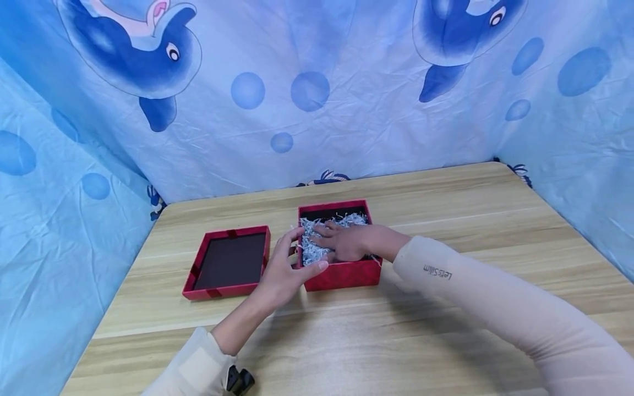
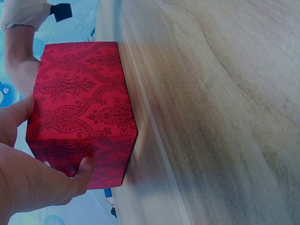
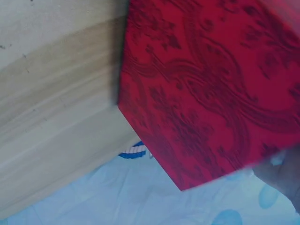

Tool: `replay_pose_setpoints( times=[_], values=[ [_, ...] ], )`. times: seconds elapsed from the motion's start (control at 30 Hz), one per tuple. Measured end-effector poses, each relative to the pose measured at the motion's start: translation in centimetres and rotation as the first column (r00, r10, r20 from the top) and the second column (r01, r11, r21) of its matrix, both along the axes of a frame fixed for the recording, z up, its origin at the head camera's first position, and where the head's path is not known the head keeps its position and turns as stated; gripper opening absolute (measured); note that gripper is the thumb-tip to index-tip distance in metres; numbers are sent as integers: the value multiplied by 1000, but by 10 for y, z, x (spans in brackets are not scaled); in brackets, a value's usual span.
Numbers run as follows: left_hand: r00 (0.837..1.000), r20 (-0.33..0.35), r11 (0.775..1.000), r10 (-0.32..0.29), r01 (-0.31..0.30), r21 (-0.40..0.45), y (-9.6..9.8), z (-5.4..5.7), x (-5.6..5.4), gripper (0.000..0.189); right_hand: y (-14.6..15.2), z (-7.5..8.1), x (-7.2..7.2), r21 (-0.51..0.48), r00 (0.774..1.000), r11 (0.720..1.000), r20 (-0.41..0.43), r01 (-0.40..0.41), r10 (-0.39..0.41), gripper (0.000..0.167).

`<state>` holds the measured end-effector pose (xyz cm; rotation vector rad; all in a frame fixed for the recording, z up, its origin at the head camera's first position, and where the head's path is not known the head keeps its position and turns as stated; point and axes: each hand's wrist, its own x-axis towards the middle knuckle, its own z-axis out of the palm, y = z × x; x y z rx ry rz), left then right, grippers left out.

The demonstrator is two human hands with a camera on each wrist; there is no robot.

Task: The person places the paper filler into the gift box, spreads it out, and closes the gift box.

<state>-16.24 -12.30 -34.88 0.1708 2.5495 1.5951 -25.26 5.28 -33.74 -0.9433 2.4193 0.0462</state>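
A red patterned gift box (image 1: pixel 342 276) stands open-topped on the table, filled with pale blue shredded paper (image 1: pixel 311 248). My left hand (image 1: pixel 283 275) holds the box at its near left corner, the thumb over the rim; in the left wrist view, fingers (image 2: pixel 84 176) lie against the box's side. Inside the box, my right hand (image 1: pixel 349 242) presses palm down on the shredded paper with its fingers spread. The right wrist view is mostly filled by the patterned outer wall (image 3: pixel 201 93) of the box.
To the left of the box lies its red lid (image 1: pixel 202 294), dark inside face up, on the wooden table (image 1: pixel 446 324). A blue curtain with dolphins (image 1: pixel 366 137) hangs behind the table and along both sides.
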Motion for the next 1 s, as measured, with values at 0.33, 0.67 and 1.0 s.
replay_pose_setpoints(
  times=[0.33,0.67,1.0],
  values=[
    [1000,-24,1000,-10,10,1,-3,-5,-1,86,7,26,15,-104,995,994,-84,35,-44,72],
    [1000,-27,1000,-9,8,-10,-1,-5,-1,86,10,32,15,-167,994,985,-90,47,-63,79],
    [1000,-27,1000,-5,5,-18,1,-4,-4,85,5,15,6,-238,994,968,-50,79,-93,83]
  ],
)
